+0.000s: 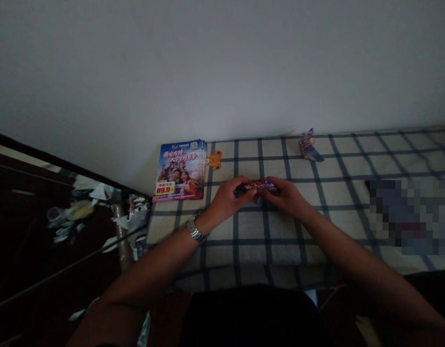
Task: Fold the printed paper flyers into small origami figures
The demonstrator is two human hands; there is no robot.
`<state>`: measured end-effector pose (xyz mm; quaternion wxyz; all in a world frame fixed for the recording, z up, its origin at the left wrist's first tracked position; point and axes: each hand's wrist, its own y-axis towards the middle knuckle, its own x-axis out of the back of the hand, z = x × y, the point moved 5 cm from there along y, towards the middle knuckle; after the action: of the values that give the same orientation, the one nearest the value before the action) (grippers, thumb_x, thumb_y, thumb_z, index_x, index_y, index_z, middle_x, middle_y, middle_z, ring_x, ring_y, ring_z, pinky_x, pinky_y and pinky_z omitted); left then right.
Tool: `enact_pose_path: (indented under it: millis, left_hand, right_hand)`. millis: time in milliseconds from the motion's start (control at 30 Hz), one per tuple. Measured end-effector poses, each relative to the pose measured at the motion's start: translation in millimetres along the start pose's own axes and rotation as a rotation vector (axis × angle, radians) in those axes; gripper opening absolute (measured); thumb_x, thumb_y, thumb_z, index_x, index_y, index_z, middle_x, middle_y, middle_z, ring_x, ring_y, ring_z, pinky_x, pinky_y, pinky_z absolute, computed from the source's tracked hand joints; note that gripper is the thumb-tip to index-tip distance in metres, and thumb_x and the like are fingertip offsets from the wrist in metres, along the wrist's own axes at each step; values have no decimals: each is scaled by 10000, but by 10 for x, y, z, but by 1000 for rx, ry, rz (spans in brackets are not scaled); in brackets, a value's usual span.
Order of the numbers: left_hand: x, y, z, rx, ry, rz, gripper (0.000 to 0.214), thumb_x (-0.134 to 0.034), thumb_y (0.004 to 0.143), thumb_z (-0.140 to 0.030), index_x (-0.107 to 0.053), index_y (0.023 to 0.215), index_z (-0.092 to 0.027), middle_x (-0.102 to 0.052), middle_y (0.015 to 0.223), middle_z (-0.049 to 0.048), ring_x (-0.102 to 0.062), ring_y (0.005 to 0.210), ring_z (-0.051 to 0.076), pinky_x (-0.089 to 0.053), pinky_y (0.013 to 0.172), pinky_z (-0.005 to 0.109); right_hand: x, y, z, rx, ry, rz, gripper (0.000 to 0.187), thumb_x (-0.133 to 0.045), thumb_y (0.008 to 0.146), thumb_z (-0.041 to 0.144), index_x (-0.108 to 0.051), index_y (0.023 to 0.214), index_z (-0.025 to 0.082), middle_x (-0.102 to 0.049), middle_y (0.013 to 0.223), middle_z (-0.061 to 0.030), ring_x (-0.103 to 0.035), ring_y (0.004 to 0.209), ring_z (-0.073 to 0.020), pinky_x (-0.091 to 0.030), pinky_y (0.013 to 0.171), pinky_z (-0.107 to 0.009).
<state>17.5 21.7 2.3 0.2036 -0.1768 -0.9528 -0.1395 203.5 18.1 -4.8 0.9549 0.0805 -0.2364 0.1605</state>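
My left hand (226, 197) and my right hand (283, 195) meet over a checked cloth (266, 231), both gripping a small red and blue wrapped packet (261, 188) by its ends. The fingers hide part of the packet, and its printing is too small to read. A metal wristwatch (195, 228) sits on my left wrist. To the left of my left hand lies a stack of glossy colour leaflets (179, 171), and a small orange cut-out (214, 160) sits against its edge.
A folded piece of printed card (309, 146) stands near the white wall (222, 62) at the cloth's far edge. A pixelated patch (406, 217) covers part of the cloth on the right. Crumpled wrappers and a bottle (119, 226) lie on a dark surface (27, 241) to the left.
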Motion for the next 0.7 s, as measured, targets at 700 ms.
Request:
enact_pose_path:
  millis: [700]
  left_hand:
    - [47,-1,29,-31,20,-56,284,-641,1000,-460,-703,1003,-183,-691,836,6,-609,737,138,-446,669,247]
  right_hand:
    - [2,-2,-33,-47,-2,-31,375,-685,922,548,-729,942,177,-681,744,-14,-554,651,-160,-391,584,-276]
